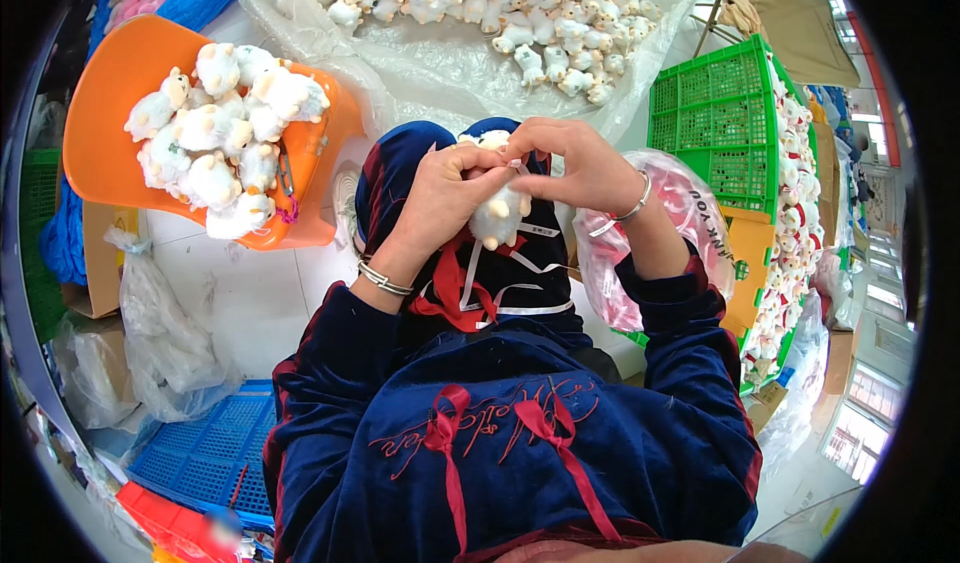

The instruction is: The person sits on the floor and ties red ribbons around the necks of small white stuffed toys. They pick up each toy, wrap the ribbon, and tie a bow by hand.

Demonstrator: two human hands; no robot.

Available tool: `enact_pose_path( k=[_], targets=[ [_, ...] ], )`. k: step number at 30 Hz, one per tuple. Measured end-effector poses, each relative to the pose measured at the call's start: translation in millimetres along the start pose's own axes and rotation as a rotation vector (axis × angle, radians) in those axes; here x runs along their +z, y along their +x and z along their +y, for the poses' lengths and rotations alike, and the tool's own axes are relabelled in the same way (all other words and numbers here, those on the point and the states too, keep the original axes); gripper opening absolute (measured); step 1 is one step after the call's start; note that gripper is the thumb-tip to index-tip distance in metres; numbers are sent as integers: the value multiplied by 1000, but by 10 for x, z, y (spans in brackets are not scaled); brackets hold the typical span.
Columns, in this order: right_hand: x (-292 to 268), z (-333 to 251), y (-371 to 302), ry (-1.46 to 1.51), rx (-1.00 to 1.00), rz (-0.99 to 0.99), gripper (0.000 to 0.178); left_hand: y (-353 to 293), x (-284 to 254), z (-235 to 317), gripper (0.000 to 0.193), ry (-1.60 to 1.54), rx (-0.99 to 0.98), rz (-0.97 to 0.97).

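Observation:
A small white plush animal toy with beige feet is held above my lap. My left hand closes round its left side, thumb and fingers pinched near the neck. My right hand meets it from the right, with thumb and forefinger pinched at the same spot. Whatever sits between the fingertips is too small to make out. Part of the toy's head shows behind the fingers. Red ribbon and white ribbon strips lie across my lap below the toy.
An orange chair at the left bears several white plush toys and snips. Ahead, a heap of plush toys lies on clear plastic sheeting. Green crates with finished-looking toys stand right; a blue crate sits lower left.

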State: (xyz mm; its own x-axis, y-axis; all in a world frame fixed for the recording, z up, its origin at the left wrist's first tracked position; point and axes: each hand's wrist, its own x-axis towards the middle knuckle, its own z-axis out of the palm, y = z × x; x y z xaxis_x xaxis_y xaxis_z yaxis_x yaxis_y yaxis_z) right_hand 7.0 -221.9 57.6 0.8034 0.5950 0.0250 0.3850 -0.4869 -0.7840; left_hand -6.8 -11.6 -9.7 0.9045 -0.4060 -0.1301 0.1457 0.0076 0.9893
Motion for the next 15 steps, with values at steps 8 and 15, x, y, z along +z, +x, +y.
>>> enact_pose_path(
  k=[8,15],
  targets=[
    [129,152,-38,16,-58,122,8,26,-44,21,19,-7,-11,-60],
    [77,83,53,-286,-455,25,14,85,-186,94,18,100,-95,-208]
  ],
)
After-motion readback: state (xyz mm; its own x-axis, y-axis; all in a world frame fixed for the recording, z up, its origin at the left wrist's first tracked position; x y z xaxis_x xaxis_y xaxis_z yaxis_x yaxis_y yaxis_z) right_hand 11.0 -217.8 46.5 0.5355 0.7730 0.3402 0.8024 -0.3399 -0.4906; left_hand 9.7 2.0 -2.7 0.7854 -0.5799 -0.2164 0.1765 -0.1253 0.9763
